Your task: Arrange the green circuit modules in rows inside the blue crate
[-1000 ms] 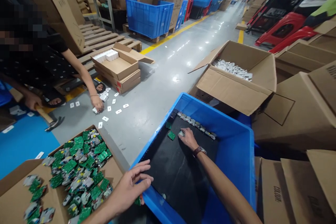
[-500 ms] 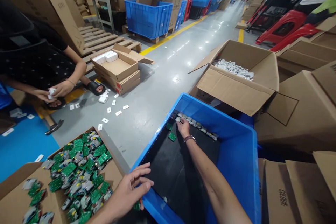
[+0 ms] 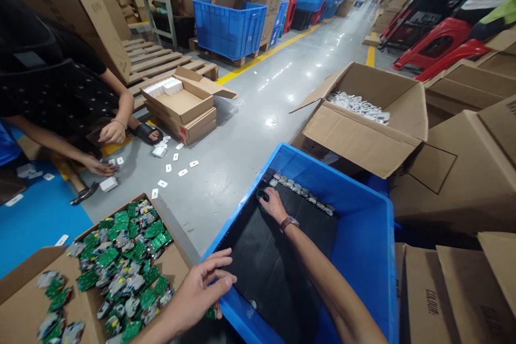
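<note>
My right hand reaches into the blue plastic bin, its fingers closed on a green circuit board near the far left corner. Just beyond it, a row of small circuit-board assemblies lines the far edge of the black sheet in the bin. My left hand hovers by the bin's near left rim, fingers stretched and apart. Under that hand another green board partly shows; whether the hand touches it I cannot tell. Left of it, an open carton holds a heap of green-and-grey board assemblies.
At left, a co-worker's hand is beside a white box on the floor, near a hammer. Small white plates lie scattered. A carton of white parts stands behind the bin; more cartons flank it right.
My right hand has shifted left and nearer from the row, onto a loose board. My left hand stays put. The co-worker's hands have parted, and a white box now lies on the floor.
</note>
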Available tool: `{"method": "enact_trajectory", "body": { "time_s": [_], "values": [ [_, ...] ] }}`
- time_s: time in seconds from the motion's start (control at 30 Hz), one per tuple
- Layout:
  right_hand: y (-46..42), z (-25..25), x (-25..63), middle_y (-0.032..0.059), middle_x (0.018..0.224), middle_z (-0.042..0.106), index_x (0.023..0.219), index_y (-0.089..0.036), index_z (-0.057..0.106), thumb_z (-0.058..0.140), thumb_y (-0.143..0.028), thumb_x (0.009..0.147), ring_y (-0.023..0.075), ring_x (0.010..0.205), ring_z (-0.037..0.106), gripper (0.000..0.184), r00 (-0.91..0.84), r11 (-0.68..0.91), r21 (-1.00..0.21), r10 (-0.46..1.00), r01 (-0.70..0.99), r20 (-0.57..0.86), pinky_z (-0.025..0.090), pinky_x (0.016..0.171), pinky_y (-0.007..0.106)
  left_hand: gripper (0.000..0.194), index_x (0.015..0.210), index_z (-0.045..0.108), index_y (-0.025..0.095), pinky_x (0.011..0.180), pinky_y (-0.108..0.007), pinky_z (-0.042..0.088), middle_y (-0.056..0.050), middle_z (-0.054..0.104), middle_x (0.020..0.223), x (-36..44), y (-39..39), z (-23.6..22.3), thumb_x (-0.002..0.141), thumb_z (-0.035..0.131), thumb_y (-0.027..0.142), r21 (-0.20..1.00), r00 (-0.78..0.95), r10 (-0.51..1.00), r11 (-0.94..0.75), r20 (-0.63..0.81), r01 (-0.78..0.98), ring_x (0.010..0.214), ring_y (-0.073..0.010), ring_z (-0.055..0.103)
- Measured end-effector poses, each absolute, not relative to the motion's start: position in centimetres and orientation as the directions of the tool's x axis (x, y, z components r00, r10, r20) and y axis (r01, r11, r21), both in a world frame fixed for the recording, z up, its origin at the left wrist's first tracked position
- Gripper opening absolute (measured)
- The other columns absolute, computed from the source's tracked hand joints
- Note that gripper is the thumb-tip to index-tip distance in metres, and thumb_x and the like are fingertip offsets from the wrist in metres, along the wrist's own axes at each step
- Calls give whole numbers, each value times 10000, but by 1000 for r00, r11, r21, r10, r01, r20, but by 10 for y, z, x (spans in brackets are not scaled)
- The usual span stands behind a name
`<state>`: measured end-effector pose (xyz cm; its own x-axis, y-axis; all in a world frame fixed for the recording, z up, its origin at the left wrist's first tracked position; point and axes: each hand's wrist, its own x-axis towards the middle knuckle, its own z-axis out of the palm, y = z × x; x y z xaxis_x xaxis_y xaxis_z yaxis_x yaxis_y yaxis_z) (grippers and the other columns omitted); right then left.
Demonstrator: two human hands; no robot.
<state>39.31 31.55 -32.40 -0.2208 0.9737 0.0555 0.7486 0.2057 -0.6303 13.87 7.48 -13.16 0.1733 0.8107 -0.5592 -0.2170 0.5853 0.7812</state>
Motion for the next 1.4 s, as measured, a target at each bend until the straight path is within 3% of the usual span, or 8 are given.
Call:
{"method": "enact_trajectory", "body": {
  "time_s": [0.13,0.33,0.6,0.83,1.0,1.07,1.2,1.4],
  "values": [
    [321,-320,393,106,1125,712,1104,-192,720,614,-299,791,251,1033,637,347,-189,149,-638,982,755,5,476,978,383,526,1127,732,214,453,-243,591,-161,409,1569,138,74,-135,731,831,546,791,175,820,572,-546,-214,1192,-376,631],
    [320,-324,421,88,834,738,1121,-146,705,467,-444,880,241,812,682,451,148,-160,-741,986,652,-82,512,797,345,513,1119,741,223,473,-258,609,-152,420,1564,136,74,-133,730,834,543,783,193,811,584,-552,-216,1161,-364,651],
    [330,-327,443,219,1236,637,1251,-83,650,631,-390,756,323,1063,637,582,263,-231,-608,964,760,-37,479,958,401,483,1130,743,225,454,-240,596,-149,414,1571,138,72,-137,751,828,511,791,165,821,571,-546,-220,1129,-349,669],
    [343,-324,437,185,1062,705,1135,-101,689,718,-410,709,349,1124,603,527,371,-265,-739,928,620,-21,452,1015,462,522,1106,758,218,454,-255,583,-153,434,1561,139,76,-132,701,856,532,780,150,811,586,-566,-219,1055,-328,694],
    [339,-312,432,144,1012,742,1044,-145,689,557,-524,836,262,925,694,453,452,-286,-880,887,379,-94,547,852,393,553,1122,766,169,566,-289,584,-178,720,1153,134,82,-118,789,754,611,706,197,751,660,-631,-255,830,-241,700],
    [334,-298,430,135,987,756,974,-163,687,460,-540,890,239,876,715,447,412,-257,-964,887,69,-208,576,769,368,579,1151,755,150,645,-301,586,-161,751,996,131,83,-112,852,669,637,640,203,725,681,-659,-355,846,-240,695],
    [319,-258,421,106,901,772,862,-190,702,572,-508,870,206,810,728,343,167,-221,-895,938,-388,-304,596,691,324,574,1116,759,116,878,-382,575,-194,692,1257,127,88,-103,925,567,622,487,227,724,628,-651,-607,1057,-295,688],
    [268,-187,375,25,698,701,792,-184,712,772,-467,803,130,571,609,289,-53,-90,-986,995,-141,-84,554,586,272,680,1281,658,58,1062,-456,471,-241,605,1385,122,95,-100,978,435,625,336,261,768,522,-584,-784,1262,-342,595]
  ]
}}
